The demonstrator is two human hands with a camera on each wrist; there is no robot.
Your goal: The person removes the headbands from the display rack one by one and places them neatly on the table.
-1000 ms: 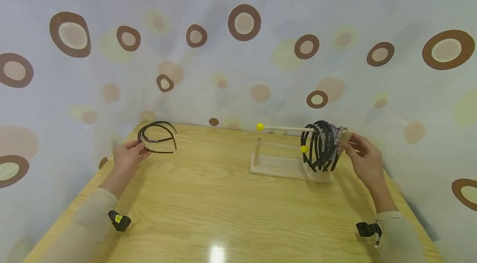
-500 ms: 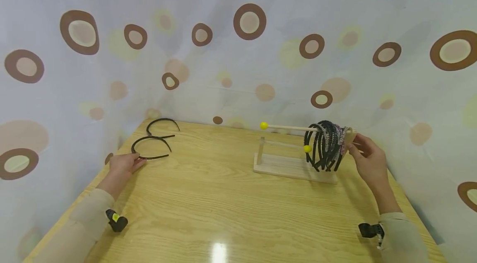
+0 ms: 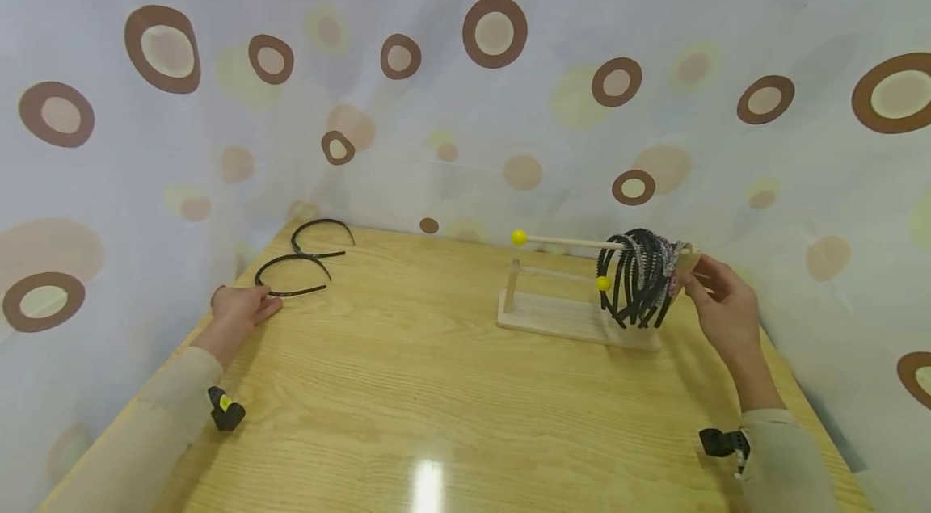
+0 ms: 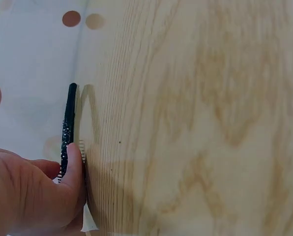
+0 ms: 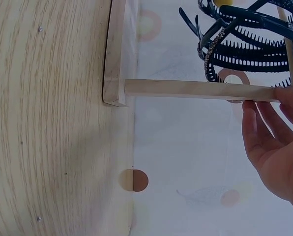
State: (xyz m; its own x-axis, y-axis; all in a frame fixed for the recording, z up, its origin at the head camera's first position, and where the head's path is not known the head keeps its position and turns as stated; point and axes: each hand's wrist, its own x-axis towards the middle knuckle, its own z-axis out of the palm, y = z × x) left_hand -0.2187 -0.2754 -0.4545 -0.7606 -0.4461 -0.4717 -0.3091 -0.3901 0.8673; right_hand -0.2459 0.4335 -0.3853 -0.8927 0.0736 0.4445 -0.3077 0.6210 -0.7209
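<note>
My left hand, at the table's left side, pinches a thin black headband between thumb and fingers. Sparkly specks and comb teeth show on this band, held low over the wood. A second black headband lies just behind it. On the right, my right hand grips the top of the end upright of a wooden stand, thumb on one face and fingers on the other. Several black headbands, some glittery, hang bunched on the stand's rods beside that hand.
The stand's flat base rests on the wood-grain table. Its rods end in yellow balls pointing left. A white curtain with brown circles surrounds the table at the back and sides.
The two left headbands overlapped at my left hand; now they are apart, the held one drawn nearer to me. My right hand keeps its grip on the stand.
</note>
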